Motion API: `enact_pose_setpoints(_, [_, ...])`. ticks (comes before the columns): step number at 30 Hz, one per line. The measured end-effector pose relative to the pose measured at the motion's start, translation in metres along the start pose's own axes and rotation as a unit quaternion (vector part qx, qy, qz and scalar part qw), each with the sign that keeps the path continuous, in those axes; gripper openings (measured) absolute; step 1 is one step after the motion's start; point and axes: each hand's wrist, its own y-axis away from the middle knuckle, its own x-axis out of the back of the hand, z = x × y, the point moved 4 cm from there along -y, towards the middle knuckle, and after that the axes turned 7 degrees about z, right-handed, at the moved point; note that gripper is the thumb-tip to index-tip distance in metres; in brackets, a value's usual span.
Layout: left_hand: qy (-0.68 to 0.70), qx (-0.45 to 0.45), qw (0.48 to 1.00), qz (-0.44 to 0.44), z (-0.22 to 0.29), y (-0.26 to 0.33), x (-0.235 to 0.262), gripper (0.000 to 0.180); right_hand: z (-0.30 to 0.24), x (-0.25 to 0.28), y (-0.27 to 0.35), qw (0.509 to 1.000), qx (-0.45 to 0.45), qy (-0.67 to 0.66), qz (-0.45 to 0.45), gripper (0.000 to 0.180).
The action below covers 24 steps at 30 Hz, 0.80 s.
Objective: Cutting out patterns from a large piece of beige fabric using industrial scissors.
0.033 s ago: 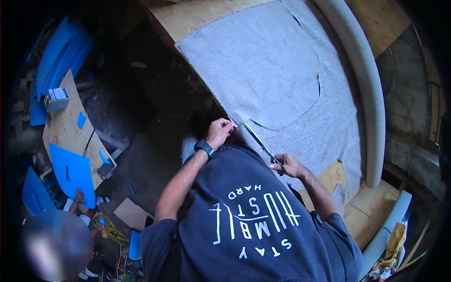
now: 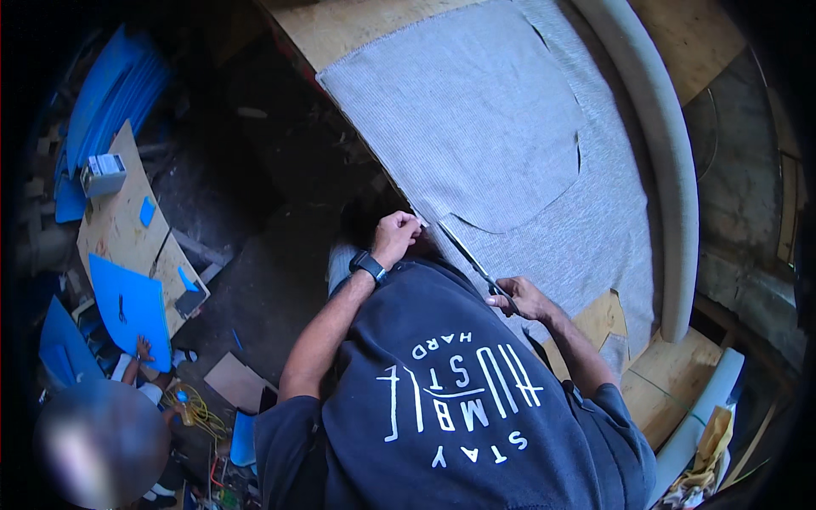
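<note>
My right hand is closed round the handles of a pair of long scissors. Their blades reach up and left to the near-left edge of the grey ribbed fabric. Close to the tips, my left hand, with a dark watch on its wrist, pinches a small pale bit at the fabric's edge. A cut piece of similar grey fabric with a curved right side lies flat on the larger sheet. Whether the blades are apart cannot be made out.
The fabric lies on a plywood table, with a thick fabric roll along its right side. At left, blue sheets stand near a plywood board carrying a small box. Another person's hand touches a blue panel.
</note>
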Motion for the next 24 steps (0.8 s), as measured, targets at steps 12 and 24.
enact_pose_setpoints(12, [-0.02, 0.019, 0.998, 0.053, 0.004, 0.011, -0.01, 0.018, 0.018, 0.005, -0.018, 0.997, 0.068, -0.005, -0.046, 0.061])
enact_pose_setpoints(24, [-0.368, -0.465, 0.794, 0.135, 0.056, 0.054, -0.025, 0.014, 0.04, 0.02, -0.008, 0.997, 0.073, 0.039, 0.005, 0.059])
